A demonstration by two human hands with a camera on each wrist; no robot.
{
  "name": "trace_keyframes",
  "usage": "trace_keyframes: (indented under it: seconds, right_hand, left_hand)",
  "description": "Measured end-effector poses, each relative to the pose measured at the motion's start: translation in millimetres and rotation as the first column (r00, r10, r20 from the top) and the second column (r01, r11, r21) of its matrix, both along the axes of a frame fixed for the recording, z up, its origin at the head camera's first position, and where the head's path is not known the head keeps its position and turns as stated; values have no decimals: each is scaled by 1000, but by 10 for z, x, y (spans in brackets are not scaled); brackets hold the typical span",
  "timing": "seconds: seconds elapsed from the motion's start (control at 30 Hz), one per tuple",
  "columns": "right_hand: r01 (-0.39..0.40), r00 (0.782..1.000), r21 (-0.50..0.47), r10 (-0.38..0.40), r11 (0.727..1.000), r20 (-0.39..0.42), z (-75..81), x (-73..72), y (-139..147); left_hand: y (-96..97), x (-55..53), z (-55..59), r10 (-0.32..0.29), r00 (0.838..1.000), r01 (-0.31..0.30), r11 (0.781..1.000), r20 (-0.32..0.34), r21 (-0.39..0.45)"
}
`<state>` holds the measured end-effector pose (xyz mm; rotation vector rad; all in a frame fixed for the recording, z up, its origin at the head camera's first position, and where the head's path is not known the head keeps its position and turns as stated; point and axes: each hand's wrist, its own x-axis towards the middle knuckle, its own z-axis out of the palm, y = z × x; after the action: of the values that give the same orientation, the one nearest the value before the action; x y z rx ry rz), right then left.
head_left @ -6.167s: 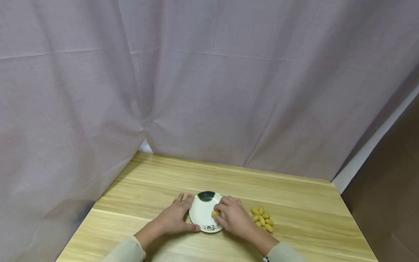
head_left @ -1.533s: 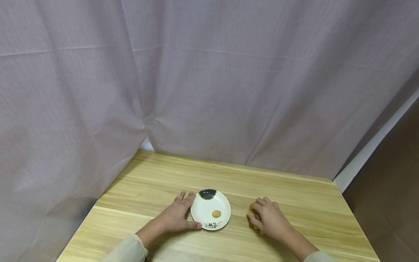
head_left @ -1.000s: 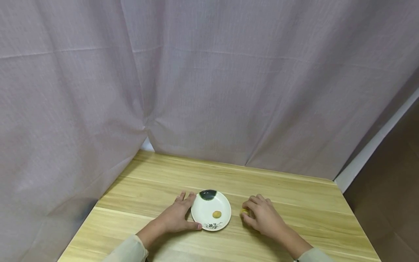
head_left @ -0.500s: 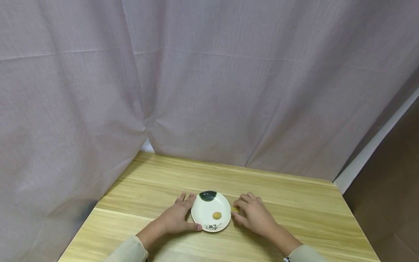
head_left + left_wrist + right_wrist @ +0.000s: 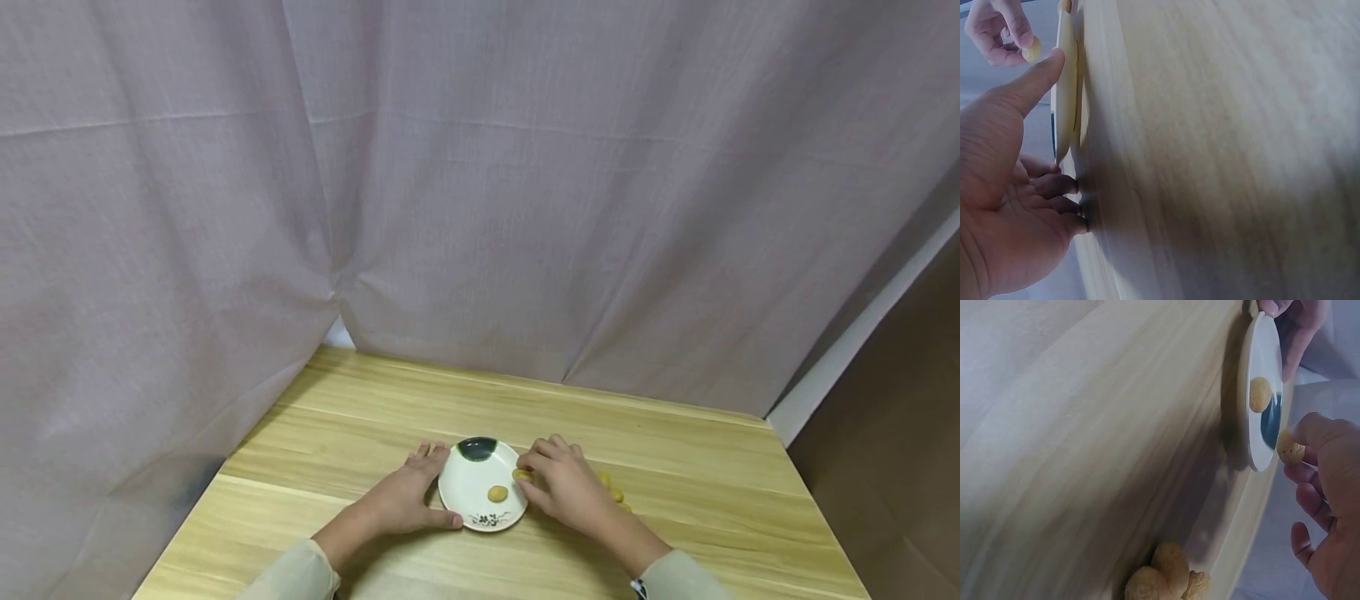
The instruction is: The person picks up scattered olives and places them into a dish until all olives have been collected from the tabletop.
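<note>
A small round plate (image 5: 480, 487) lies on the wooden table, off-white with a dark green patch and a dark flower print. On it rests one yellow-brown oval nut-like piece (image 5: 497, 494). My left hand (image 5: 407, 495) is spread at its left side, thumb and fingertips touching the rim; the left wrist view shows the straight thumb (image 5: 1038, 78) against the edge. Between right thumb and fingers, my right hand (image 5: 567, 487) pinches another oval piece (image 5: 1290, 449), held over the plate's right rim. Its remaining fingers are loosely bent in the right wrist view.
Several more oval pieces (image 5: 1169, 569) lie in a pile on the table, partly hidden by my right hand in the head view. The wooden tabletop (image 5: 675, 467) ends at a hanging grey-mauve curtain (image 5: 480, 208). A brown surface (image 5: 900, 433) stands at the right.
Earlier my right hand set one piece on the plate and went back to the pile. Since then it has moved left with another piece to the plate's rim. The left hand has stayed put.
</note>
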<state>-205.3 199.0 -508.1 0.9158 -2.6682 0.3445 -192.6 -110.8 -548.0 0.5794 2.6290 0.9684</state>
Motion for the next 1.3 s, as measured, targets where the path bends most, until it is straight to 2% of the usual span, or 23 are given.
trace_keyframes:
  seconds: [0.07, 0.27, 0.57, 0.93, 1.3]
  right_hand:
    - [-2, 1000, 5, 2, 1000, 2, 1, -14, -23]
    - [5, 997, 26, -7, 1000, 79, -10, -44, -79]
    - [9, 994, 61, -15, 998, 106, -65, -62, -122]
    - [-7, 997, 114, -1, 993, 71, -146, -38, -135]
    - [22, 995, 100, -31, 995, 94, -154, -20, -134]
  left_hand:
    - [0, 0, 0, -1, 1000, 0, 1000, 2, 4]
    - [-1, -1, -7, -8, 1000, 8, 1000, 11, 3]
    - [-3, 4, 11, -16, 1000, 16, 1000, 8, 2]
    - [1, 13, 37, -14, 1000, 14, 1000, 7, 5]
    - [-6, 12, 38, -12, 1000, 12, 1000, 3, 8]
